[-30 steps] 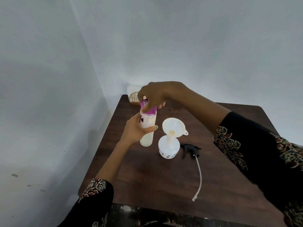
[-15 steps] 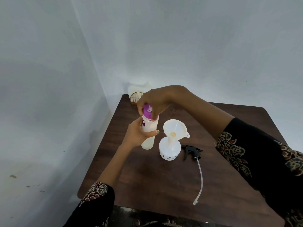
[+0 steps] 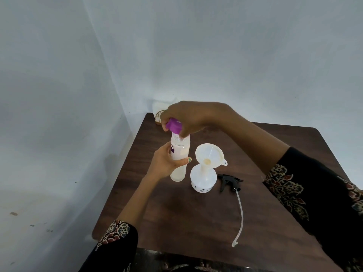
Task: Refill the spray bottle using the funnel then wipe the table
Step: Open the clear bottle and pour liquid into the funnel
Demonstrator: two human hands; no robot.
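A round white spray bottle (image 3: pixel 203 180) stands upright on the table, a white funnel (image 3: pixel 210 156) seated in its neck. Its black trigger head (image 3: pixel 228 181), dip tube attached, lies just beside it. A translucent refill bottle (image 3: pixel 179 156) is held upright, its purple cap (image 3: pixel 173 125) tilted off the neck.

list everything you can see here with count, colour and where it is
refill bottle: 1, translucent white with purple label, upright at the table's left middle, neck uncovered
cap: 1, purple, tilted just above the refill bottle's neck
spray bottle: 1, white with dark dots, standing right of the refill bottle
funnel: 1, white, seated in the spray bottle's mouth
trigger sprayer: 1, black with a long pale tube, lying on the table right of the spray bottle
basket: 1, tan wire, far left corner, mostly hidden
cloth: 1, white, behind the basket
table: 1, dark brown wood
walls: pale grey-blue
left hand: 1, grips the refill bottle
right hand: 1, holds the cap
sleeves: 2, black with floral print
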